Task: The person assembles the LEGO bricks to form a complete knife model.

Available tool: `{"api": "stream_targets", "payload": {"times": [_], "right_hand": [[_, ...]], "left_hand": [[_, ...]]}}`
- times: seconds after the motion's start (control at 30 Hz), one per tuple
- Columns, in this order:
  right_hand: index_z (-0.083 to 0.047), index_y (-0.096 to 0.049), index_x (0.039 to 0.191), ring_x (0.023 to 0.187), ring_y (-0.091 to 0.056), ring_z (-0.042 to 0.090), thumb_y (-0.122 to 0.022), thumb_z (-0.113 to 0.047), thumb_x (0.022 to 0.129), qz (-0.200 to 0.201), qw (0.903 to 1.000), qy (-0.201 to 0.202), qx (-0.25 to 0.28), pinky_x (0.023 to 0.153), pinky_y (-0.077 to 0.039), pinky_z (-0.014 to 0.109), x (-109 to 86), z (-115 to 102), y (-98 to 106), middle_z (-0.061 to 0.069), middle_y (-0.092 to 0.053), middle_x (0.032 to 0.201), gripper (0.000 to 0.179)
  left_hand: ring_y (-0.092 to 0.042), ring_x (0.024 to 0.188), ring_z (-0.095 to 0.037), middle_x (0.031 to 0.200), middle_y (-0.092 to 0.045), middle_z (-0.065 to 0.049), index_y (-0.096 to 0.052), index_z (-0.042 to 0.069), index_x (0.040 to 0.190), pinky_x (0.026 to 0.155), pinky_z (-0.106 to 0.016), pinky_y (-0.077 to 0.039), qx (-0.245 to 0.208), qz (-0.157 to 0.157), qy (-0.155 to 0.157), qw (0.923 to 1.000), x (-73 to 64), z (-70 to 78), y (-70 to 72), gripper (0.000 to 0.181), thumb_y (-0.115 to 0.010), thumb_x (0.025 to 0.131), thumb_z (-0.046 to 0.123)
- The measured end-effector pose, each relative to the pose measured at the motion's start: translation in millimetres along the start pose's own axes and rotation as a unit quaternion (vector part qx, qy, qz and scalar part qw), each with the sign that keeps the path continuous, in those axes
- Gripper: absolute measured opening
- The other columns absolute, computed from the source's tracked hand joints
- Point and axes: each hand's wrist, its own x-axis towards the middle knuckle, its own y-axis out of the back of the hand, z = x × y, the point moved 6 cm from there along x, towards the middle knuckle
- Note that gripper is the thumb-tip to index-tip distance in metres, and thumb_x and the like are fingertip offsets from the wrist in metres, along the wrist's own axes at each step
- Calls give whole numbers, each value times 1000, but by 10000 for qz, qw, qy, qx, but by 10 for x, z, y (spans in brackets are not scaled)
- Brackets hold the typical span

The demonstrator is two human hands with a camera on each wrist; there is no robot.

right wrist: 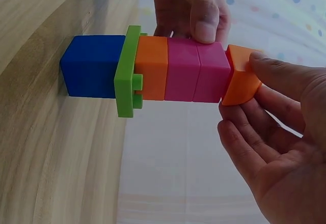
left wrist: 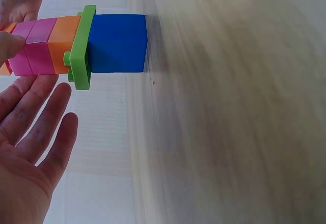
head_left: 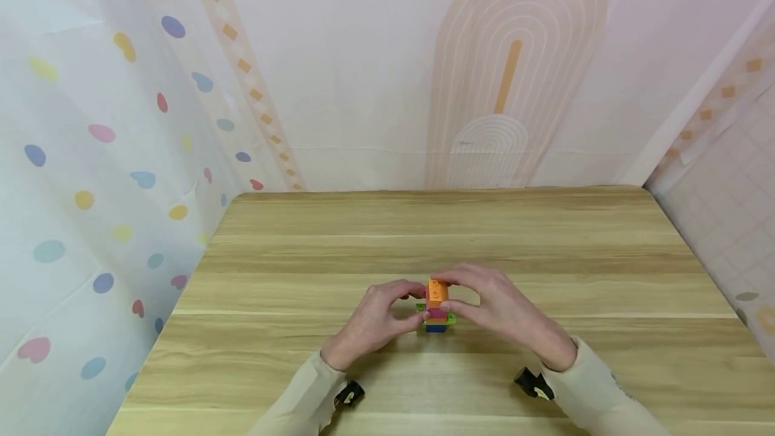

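A tower of toy building bricks stands on the wooden table in front of me. A blue brick (right wrist: 94, 66) forms its base, with a thin green plate (right wrist: 126, 76) jutting out past the sides. Above come an orange brick (right wrist: 153, 67) and two pink bricks (right wrist: 196, 71). My left hand (head_left: 377, 320) pinches the pink part between thumb and fingers. My right hand (head_left: 499, 305) grips the upper orange brick (right wrist: 242, 75) at the top. That brick sits tilted against the upper pink one, a narrow gap showing on one side.
The wood-grain table (head_left: 278, 254) extends around the tower on all sides. Behind it hangs a pale patterned curtain (head_left: 363, 73), and a dotted one (head_left: 72, 234) hangs at the left. Black devices (head_left: 534, 383) are strapped at both wrists.
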Motion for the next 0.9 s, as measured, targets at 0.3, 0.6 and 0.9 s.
{"api": "stream_targets", "payload": {"times": [0.3,0.6,0.9], "right_hand": [[-1,-70,125,105,-71,20,-84,-5,86,141,9982,579,-56,86,-62,40,25,-31,4,5,-72,118,41],[0,-72,123,103,-71,20,-85,-7,85,142,9961,812,-311,85,-62,35,5,-47,-31,7,-72,119,41],[0,-71,124,104,-72,20,-85,-6,85,247,9954,904,-204,86,-62,35,-14,-14,-61,7,-72,119,42]], "left_hand": [[-70,109,-17,118,-75,-3,-72,7,119,96,-35,-58,-3,-32,-12,10000,6,-11,11,26,-77,94,16],[-69,111,-16,119,-75,-3,-73,7,119,96,-36,-58,-101,-126,19,9999,-3,-8,-1,25,-76,96,17],[-70,112,-17,120,-75,-3,-73,8,119,97,-37,-57,-111,-105,-17,9999,-9,-7,6,26,-77,96,19]]}}
